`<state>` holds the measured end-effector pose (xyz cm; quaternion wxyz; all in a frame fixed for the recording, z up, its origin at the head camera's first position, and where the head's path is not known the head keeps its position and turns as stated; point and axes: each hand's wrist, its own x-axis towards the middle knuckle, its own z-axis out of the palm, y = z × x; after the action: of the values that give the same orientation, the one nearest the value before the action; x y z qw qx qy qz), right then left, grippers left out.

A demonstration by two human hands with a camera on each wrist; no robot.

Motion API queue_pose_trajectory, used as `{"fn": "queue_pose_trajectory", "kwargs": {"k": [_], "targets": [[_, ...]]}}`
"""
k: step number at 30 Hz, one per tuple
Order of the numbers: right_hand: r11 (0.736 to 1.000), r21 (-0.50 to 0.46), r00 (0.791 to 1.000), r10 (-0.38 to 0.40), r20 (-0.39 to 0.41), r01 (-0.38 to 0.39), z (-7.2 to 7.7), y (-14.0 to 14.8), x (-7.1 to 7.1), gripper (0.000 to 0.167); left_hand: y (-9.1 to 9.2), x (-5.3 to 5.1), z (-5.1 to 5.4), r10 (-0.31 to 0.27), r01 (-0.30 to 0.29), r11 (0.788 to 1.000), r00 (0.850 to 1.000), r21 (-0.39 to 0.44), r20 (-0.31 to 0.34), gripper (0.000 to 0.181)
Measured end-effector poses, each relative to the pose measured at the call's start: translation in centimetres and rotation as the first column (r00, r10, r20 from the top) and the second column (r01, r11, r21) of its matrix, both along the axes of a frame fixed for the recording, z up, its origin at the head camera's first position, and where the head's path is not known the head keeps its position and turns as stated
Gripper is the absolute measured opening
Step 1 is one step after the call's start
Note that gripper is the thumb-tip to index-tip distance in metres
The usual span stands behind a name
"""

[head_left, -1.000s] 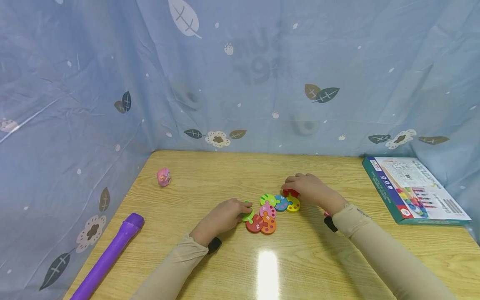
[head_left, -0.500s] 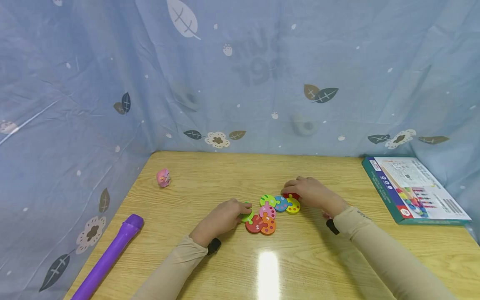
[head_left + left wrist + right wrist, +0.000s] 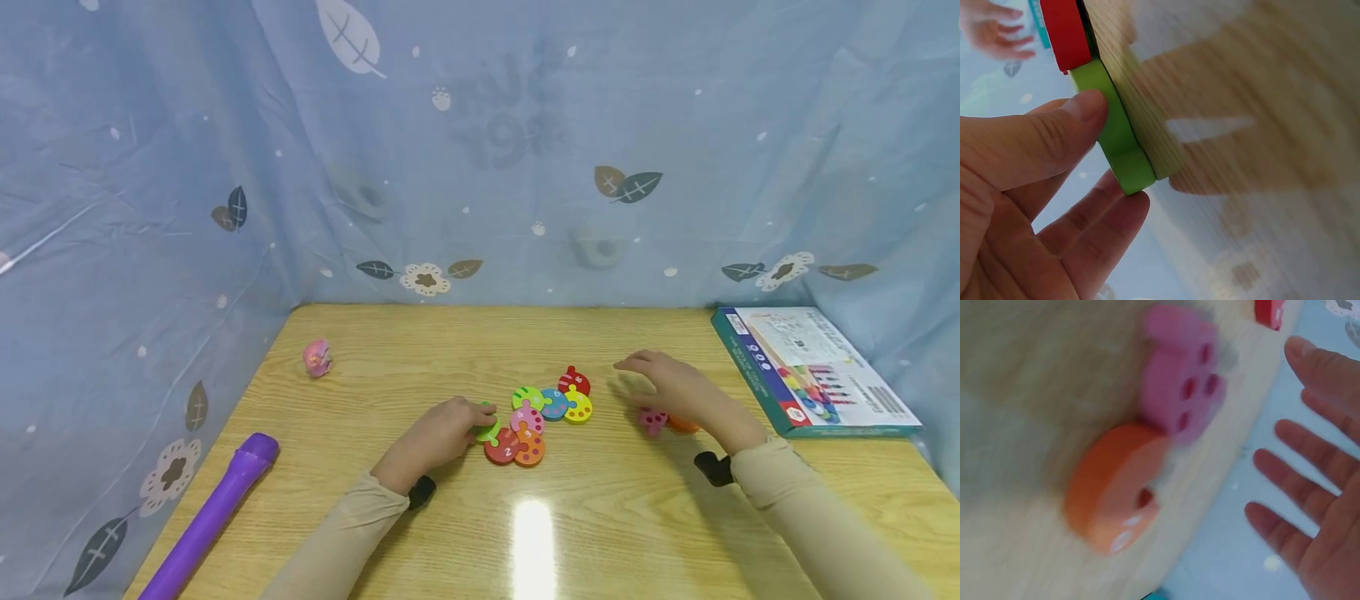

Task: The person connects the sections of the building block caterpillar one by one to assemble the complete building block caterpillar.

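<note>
My left hand (image 3: 441, 432) pinches a light green puzzle piece (image 3: 1113, 125) at the left end of a winding chain of round, numbered jigsaw pieces. From there the chain runs through a red piece (image 3: 502, 447), an orange one (image 3: 529, 447), a pink one (image 3: 527, 419), a green one (image 3: 528, 400), a blue one (image 3: 554, 404) and a yellow one (image 3: 577, 407), ending at a dark red piece (image 3: 574, 383). To the right, my right hand (image 3: 678, 393) hovers with fingers spread, holding nothing. Near it lie a loose magenta piece (image 3: 1179, 387) and a loose orange piece (image 3: 1113, 487), partly hidden in the head view.
A flat printed box (image 3: 817, 371) lies at the table's right back. At left are a purple microphone-shaped stick (image 3: 213, 517) and a small pink object (image 3: 317, 358). Blue patterned cloth (image 3: 480, 167) hangs behind the wooden table (image 3: 420, 350).
My right hand has let go of the dark red piece and moved right, over the loose pieces. The dark red piece is now fully visible. My left hand keeps its pinch.
</note>
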<state>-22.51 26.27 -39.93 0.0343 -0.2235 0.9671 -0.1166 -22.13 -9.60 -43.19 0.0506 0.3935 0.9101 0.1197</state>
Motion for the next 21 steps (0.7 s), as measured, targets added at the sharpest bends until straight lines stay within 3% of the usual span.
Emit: {"fn": "queue_pose_trajectory", "kwargs": {"k": [11,21], "targets": [[0.992,0.083,0.995,-0.098,0.019,0.096,-1.6,1.7,2.4,0.059,0.0,0.0,0.0,0.002,-0.002,1.000,1.000,-0.007,0.005,0.042],[0.988,0.110,0.993,-0.106,-0.057,0.111,-1.9,0.4,2.8,0.028,0.0,0.2,0.1,0.006,-0.006,1.000,1.000,-0.001,-0.002,0.040]]}}
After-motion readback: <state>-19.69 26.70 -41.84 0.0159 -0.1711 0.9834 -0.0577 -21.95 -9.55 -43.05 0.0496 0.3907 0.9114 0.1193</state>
